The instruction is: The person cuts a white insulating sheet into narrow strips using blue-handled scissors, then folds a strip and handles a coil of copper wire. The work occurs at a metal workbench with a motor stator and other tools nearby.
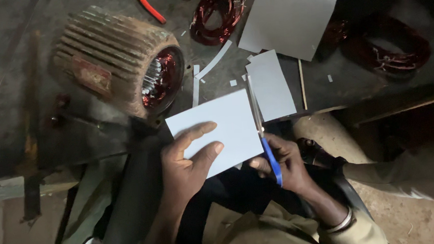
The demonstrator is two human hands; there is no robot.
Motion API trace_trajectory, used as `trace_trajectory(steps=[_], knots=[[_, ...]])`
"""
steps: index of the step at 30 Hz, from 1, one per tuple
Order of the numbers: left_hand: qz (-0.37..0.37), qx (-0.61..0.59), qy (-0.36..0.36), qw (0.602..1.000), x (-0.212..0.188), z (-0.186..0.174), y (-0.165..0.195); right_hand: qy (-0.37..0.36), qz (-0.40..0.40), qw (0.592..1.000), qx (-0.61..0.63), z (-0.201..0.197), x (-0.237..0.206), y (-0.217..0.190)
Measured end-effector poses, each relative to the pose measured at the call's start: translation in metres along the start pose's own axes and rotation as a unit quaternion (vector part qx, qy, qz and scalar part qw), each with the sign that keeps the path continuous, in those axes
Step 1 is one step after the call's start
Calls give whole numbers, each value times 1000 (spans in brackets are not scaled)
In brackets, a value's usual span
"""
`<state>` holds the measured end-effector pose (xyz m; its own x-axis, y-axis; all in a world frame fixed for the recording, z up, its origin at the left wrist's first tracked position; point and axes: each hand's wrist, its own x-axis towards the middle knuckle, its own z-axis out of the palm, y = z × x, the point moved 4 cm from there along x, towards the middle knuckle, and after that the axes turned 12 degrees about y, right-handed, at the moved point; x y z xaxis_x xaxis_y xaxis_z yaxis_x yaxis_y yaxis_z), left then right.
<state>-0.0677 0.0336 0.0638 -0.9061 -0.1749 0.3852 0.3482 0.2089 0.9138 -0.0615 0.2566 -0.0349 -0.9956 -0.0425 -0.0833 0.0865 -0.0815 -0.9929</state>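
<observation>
Head view: left hand (189, 162) pinching white sheet (217, 129) flat, steadying for cut; right hand (286, 165) gripping blue-handled scissors (263, 134), blades along sheet's right edge. Far left, ribbed motor stator (121, 62); offcut strips (208, 69), copper coils (217, 12) beyond.

paper sheet (227, 121) white | scissors (270, 159) blue-handled | wire coils (217, 10) red
</observation>
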Motion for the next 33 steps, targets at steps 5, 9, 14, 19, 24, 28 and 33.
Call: trace_trajectory(steps=[5,9,14,19,24,28,33], knots=[[29,7,29,999,5,-3,2,66,-70,995,-3,-16,9,-5],[25,-32,54,998,1,-5,1,95,-97,991,8,-30,14,-11],[20,-69,-15,997,-1,10,-2,23,-47,978,202,-26,15,-18],[310,155,-121,930,-6,17,24,16,-26,987,155,-17,20,-24],[179,115,8,977,-5,-1,31,105,-107,989,-14,-16,24,-39],[-174,-228,45,957,3,-11,-14,122,-193,972,-49,-12,29,-58],[-227,-245,-7,943,-12,1,-49,101,-181,978,-33,5,29,-58]])
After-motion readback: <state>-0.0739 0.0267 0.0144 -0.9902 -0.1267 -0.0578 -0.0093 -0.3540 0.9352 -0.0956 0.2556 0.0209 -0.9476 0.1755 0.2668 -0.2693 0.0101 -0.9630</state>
